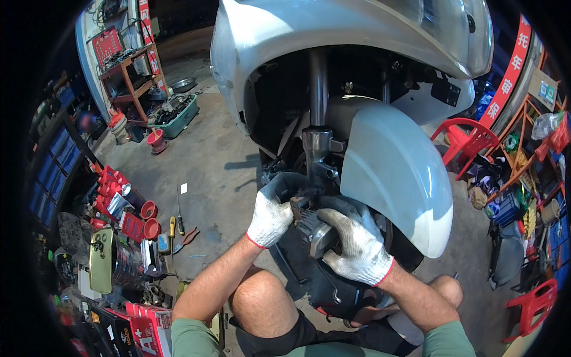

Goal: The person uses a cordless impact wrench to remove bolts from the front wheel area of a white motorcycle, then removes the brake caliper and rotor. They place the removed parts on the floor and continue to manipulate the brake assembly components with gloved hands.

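I crouched at the front wheel of the pale scooter, both hands in white knit gloves. My left hand was curled shut over the small dark brake part just below the fork leg, thumb and fingers wrapped round it. My right hand lay cupped over the hub, fingers bent and pressing on its metal face; whether it actually gripped anything, I could not tell.

To do this step well, I judged that the right hand should steady the hub while the left worked the part squarely, without twisting it against the fork leg.

The white mudguard hung close above my right hand and crowded the wheel from that side. On the concrete floor to my left, well apart from the wheel, lay a screwdriver and red-handled pliers, beside red cups and boxes. A red plastic chair stood beyond the mudguard.
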Demonstrator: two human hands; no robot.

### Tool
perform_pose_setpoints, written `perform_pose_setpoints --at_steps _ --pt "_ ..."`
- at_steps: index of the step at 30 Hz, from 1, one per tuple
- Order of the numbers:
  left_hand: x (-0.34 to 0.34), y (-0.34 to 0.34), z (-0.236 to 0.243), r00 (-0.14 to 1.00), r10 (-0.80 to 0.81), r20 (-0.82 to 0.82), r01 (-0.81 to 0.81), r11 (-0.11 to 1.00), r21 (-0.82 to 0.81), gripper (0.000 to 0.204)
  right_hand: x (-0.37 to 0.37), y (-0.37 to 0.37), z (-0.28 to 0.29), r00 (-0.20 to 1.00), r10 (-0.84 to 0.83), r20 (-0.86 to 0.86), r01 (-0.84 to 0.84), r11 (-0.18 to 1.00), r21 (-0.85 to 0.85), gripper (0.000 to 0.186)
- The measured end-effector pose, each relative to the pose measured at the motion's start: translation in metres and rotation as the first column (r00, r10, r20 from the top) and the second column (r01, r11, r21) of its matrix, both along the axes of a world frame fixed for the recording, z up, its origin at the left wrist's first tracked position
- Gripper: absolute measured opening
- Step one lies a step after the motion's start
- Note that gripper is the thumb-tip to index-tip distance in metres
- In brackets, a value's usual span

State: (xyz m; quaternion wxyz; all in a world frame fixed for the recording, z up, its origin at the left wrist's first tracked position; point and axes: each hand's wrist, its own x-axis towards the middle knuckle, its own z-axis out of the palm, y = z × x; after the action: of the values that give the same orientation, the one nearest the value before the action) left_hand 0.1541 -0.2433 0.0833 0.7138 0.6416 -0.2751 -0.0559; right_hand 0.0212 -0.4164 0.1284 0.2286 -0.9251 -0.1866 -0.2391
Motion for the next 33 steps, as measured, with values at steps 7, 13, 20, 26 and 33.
perform_pose_setpoints --at_steps 7,13,20,26,33 --pt "0.002 -0.001 -0.005 0.991 0.027 0.132 -0.024 0.999 -0.028 0.030 0.001 0.003 0.002 1.000 -0.019 -0.010 0.019 1.000 -0.013 0.068" --pt "0.011 0.008 0.003 0.997 -0.055 0.061 0.053 0.998 0.038 0.030 0.003 -0.001 -0.006 0.999 -0.015 0.038 0.016 1.000 -0.021 0.070" --pt "0.036 0.096 -0.041 0.974 0.207 -0.094 -0.197 0.975 0.105 0.023 0.004 -0.002 -0.021 0.999 0.004 0.035 -0.004 1.000 0.005 0.074" --pt "0.052 0.232 -0.243 0.799 0.567 -0.201 -0.455 0.788 0.415 0.021 0.005 -0.006 -0.036 0.992 0.029 0.120 -0.024 0.999 -0.041 0.070" --pt "-0.019 0.240 -0.381 0.785 0.601 -0.148 -0.314 0.592 0.742 0.020 -0.001 -0.021 -0.043 0.998 0.045 -0.038 -0.045 0.999 0.002 0.099"
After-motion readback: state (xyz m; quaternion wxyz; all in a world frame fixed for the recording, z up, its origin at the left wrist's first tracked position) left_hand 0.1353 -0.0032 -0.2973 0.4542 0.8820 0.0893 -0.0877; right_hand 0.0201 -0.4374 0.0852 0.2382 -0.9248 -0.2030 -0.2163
